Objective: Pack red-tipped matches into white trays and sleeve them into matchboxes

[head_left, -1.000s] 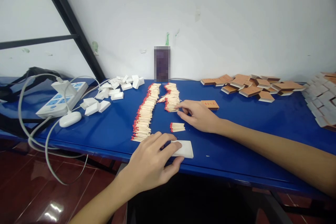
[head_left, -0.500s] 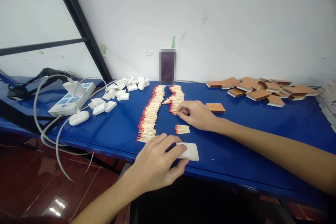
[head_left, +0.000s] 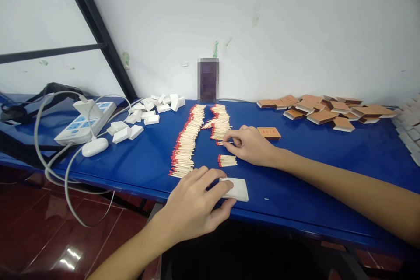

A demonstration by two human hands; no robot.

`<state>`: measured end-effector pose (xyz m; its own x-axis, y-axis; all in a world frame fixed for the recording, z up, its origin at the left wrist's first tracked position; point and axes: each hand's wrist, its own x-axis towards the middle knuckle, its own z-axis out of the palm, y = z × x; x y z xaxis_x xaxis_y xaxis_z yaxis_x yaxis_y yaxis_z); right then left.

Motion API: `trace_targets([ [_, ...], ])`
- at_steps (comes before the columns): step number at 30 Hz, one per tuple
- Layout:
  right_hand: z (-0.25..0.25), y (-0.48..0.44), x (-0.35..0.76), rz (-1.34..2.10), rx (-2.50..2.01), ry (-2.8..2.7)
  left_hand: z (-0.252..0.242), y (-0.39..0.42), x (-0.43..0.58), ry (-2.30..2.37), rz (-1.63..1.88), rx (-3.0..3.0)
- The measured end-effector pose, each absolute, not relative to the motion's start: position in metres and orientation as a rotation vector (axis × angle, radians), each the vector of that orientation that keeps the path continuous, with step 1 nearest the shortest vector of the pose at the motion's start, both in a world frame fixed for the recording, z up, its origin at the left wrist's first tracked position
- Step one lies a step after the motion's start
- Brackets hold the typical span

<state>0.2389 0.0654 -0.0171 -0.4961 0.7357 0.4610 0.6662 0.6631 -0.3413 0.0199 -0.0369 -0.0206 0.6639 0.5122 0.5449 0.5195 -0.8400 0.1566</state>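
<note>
My left hand (head_left: 198, 201) grips a white matchbox tray (head_left: 241, 190) at the table's near edge, a finger on top and the thumb along its near side. My right hand (head_left: 247, 145) is closed in a pinch on a red-headed match (head_left: 220, 143), at the near end of the shorter row of matches (head_left: 220, 121). Between my hands lies a small separate group of matches (head_left: 227, 160), heads to the left. The longer row of matches (head_left: 185, 144) runs along the left, beyond my left hand. One orange matchbox sleeve (head_left: 269, 133) lies just past my right hand.
White trays (head_left: 151, 111) are scattered at the back left, beside a power strip (head_left: 87, 124) with looping cables. Orange matchbox sleeves (head_left: 323, 116) are heaped at the back right. More white pieces (head_left: 411, 124) stack at the far right. A pixelated dark object (head_left: 208, 81) stands by the wall.
My right hand has drawn slightly back from the shorter row, and a match now shows at its fingertips. My left hand stays on the tray. The view has shifted slightly.
</note>
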Motion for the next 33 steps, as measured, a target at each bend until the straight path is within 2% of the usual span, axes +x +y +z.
trace_targets([
  [14, -0.0139, 0.0648, 0.2398, 0.300, -1.166, -2.279, -0.0223, -0.0367, 0.0205, -0.873, -0.931, -2.843],
  [33, -0.0124, 0.0636, 0.2372, 0.298, -1.192, -2.287, -0.0215, -0.0359, 0.0208, -0.877, -0.930, -2.833],
])
